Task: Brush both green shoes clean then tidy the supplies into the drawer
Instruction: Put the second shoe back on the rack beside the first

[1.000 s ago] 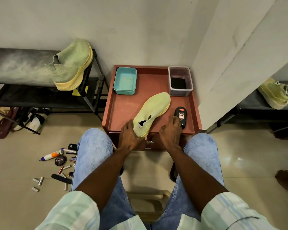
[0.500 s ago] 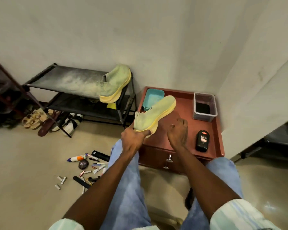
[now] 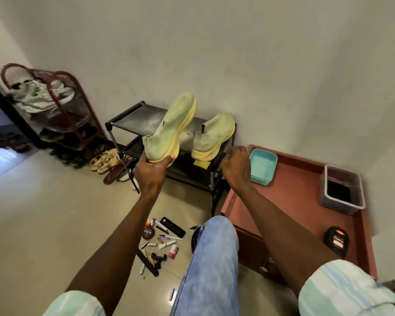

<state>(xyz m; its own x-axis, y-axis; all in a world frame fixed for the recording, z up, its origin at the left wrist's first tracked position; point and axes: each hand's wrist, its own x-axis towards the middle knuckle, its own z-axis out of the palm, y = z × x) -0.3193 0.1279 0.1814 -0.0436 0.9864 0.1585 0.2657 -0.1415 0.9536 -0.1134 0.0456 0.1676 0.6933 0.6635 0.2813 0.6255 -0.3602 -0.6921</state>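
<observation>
My left hand grips the heel of a green shoe and holds it up, toe pointing away, in front of the black shoe rack. The second green shoe stands on the rack's top shelf by the wall. My right hand hovers near that shoe's heel with fingers loosely curled and nothing in it. On the red-brown drawer cabinet sit a teal tray, a clear tub with something dark inside, and a black polish bottle.
Small supplies lie scattered on the floor left of my knee: a polish tin, pens, tubes, a black brush. Sandals sit under the rack. A red wire rack with pale sneakers stands at the far left by a doorway.
My left hand has lifted the shoe off the cabinet and carried it left toward the rack. My right hand left the cabinet top and rose near the shelved shoe. My view turned left.
</observation>
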